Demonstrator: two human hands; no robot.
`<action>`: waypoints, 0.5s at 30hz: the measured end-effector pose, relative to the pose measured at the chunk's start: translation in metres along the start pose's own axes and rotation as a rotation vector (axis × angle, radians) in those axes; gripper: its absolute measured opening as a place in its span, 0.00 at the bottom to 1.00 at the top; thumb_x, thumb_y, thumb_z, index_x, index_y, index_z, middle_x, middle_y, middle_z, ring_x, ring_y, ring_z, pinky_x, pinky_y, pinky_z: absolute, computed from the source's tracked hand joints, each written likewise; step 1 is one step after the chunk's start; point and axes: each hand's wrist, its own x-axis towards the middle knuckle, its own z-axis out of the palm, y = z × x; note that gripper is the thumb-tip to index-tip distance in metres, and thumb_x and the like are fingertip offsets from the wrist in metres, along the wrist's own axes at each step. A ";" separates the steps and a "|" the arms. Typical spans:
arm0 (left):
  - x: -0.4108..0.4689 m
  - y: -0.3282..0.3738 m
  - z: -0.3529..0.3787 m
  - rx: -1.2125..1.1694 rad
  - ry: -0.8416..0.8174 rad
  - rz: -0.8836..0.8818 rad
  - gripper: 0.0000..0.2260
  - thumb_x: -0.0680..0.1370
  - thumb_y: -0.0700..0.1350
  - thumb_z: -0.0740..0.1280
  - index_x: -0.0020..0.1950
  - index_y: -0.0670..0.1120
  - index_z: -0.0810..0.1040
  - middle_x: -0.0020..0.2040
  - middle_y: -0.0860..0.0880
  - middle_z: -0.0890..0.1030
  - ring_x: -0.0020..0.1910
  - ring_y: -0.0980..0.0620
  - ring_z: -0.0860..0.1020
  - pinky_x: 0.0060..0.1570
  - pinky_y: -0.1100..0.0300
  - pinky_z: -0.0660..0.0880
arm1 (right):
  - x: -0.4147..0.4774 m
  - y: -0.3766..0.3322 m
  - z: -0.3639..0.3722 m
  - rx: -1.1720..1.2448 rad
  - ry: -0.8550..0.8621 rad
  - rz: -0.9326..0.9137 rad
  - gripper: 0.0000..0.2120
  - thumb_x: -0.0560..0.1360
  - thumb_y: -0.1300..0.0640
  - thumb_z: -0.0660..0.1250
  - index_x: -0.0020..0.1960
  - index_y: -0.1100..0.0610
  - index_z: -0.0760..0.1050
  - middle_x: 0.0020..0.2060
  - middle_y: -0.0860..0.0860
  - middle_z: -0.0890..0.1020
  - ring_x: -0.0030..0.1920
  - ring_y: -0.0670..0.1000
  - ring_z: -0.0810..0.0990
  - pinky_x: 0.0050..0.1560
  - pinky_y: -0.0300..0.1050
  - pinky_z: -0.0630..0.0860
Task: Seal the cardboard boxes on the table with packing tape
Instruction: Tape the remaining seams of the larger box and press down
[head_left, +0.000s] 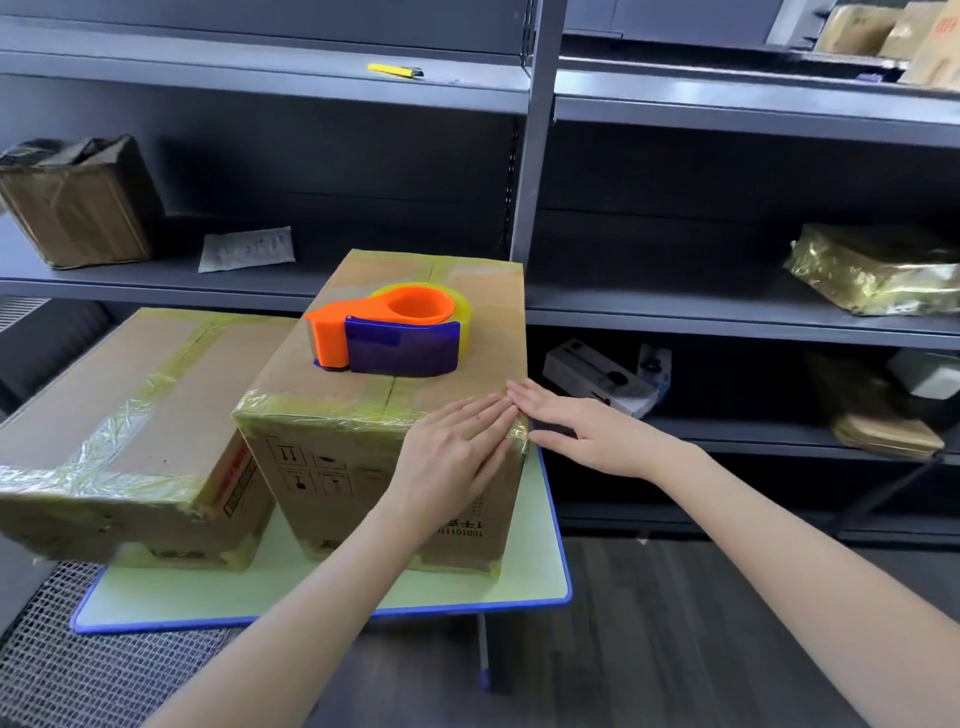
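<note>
Two cardboard boxes stand on a small blue-edged table (332, 597). The taller box (363, 467) is on the right, with clear yellowish tape along its top edges. An orange and purple tape dispenser (389, 332) lies on its lid. My left hand (452, 457) presses flat on the box's near right corner, fingers straight over the tape. My right hand (576, 421) lies flat against the same corner from the right side. The lower box (130, 415) on the left is taped along its seams.
Dark metal shelves run behind the table. They hold a brown parcel (78, 202), a paper sheet (247, 249), a yellow utility knife (395, 70), a gold-wrapped parcel (872, 270) and small boxes (597, 376). A wire mesh panel (78, 675) lies at lower left.
</note>
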 end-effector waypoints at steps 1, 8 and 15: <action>0.000 0.000 0.000 0.005 0.009 0.001 0.14 0.80 0.46 0.60 0.59 0.42 0.81 0.58 0.46 0.80 0.59 0.51 0.78 0.60 0.54 0.75 | 0.000 0.002 -0.001 -0.004 -0.009 -0.006 0.26 0.81 0.56 0.59 0.76 0.55 0.54 0.73 0.40 0.53 0.73 0.36 0.47 0.71 0.29 0.47; -0.001 0.004 0.002 0.007 0.000 -0.040 0.14 0.79 0.46 0.61 0.60 0.42 0.80 0.59 0.46 0.80 0.61 0.51 0.77 0.61 0.54 0.74 | 0.007 0.009 0.009 -0.068 0.140 -0.099 0.31 0.76 0.52 0.66 0.74 0.58 0.59 0.73 0.45 0.60 0.72 0.37 0.51 0.71 0.30 0.49; -0.003 0.010 0.000 0.038 -0.005 -0.068 0.21 0.74 0.53 0.66 0.60 0.41 0.79 0.60 0.46 0.79 0.62 0.51 0.76 0.62 0.55 0.73 | 0.012 0.009 0.013 -0.496 0.310 -0.231 0.30 0.74 0.42 0.56 0.63 0.65 0.75 0.61 0.57 0.78 0.62 0.54 0.77 0.55 0.48 0.77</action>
